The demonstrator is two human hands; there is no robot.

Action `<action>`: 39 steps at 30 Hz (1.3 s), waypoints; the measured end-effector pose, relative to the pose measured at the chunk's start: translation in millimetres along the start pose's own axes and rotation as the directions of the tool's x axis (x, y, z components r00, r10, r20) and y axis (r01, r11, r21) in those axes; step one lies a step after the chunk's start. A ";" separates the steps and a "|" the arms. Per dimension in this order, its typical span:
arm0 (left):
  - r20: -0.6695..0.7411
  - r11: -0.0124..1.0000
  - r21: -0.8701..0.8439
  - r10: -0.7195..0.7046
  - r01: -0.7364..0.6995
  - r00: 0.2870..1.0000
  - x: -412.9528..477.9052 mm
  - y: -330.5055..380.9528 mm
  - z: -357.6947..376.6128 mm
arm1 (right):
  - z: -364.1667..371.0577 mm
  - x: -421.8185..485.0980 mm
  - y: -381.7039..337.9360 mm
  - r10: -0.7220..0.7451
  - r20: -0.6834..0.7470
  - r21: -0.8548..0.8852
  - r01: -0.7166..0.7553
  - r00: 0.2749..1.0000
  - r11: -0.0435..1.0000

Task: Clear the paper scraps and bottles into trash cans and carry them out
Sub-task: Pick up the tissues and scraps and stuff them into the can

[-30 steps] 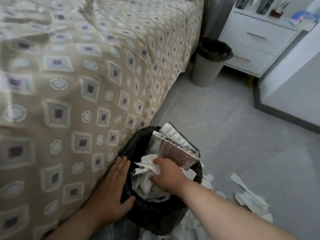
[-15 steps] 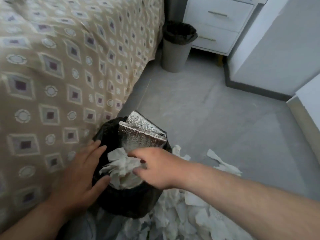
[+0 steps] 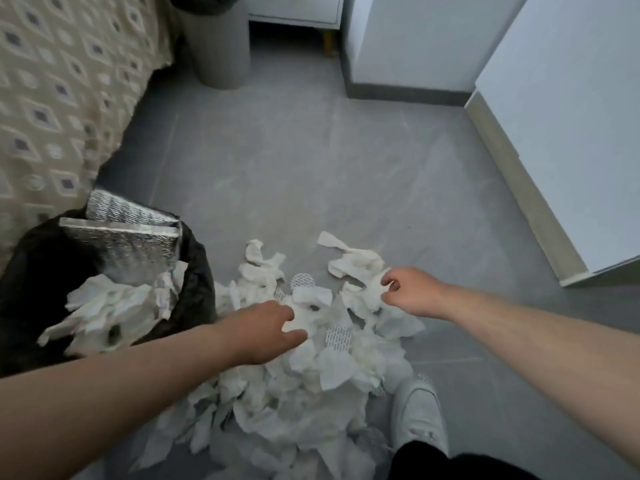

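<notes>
Both hands have left the near bin since half a second ago and now reach out over the floor, and the view has tipped down onto the litter. Biggest thing in play is the heap of paper scraps (image 3: 311,382), a long drift on the grey floor (image 3: 311,168) that runs from close by the person's white shoe (image 3: 420,410) away toward the far wall, its long axis roughly along the line of the arms. To its left, touching its edge, stands the black-bagged trash can (image 3: 194,271), already heaped with paper and a folded foil pouch (image 3: 128,233); a second, grey trash can (image 3: 223,50) waits well apart by the bed (image 3: 52,98). The left hand (image 3: 265,332) lies low on the middle of the heap, fingers curled down into the sheets and thumb spread, seemingly gathering a bunch, though how much it has hold of cannot be told. The right hand (image 3: 414,292) sits at the heap's far right fringe, thumb and forefinger pinched together on the edge of a loose scrap (image 3: 356,265). The bagged can lies left of both hands, nearer the left one, so any haul probably has to sweep leftward across the heap. No bottles show.
</notes>
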State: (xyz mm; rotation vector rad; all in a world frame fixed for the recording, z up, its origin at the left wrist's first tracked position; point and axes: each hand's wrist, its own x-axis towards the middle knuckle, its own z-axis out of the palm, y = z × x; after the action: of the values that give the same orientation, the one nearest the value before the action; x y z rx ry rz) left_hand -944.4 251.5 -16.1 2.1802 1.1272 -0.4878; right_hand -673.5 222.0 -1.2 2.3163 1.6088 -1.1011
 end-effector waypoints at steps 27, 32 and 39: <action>-0.338 0.978 -0.203 -0.124 0.056 0.933 76.8 -14.2 72.6 | 59.5 54.6 95.2 0.195 -0.035 0.005 -0.195 0.980 0.981; -0.340 0.968 -0.243 -0.142 0.059 0.930 76.9 -18.4 72.7 | 86.9 70.8 77.1 0.211 0.085 -0.044 -0.208 0.974 0.977; -0.334 0.962 -0.262 -0.168 0.080 0.927 73.5 -15.8 62.0 | 109.0 69.4 62.5 0.089 -0.004 -0.031 -0.089 0.996 0.996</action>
State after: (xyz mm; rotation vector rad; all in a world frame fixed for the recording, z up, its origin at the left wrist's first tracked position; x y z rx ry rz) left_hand -918.2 259.8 -109.7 2.0325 1.4420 0.0025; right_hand -662.0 197.0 -142.0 2.3455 1.4960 -1.0476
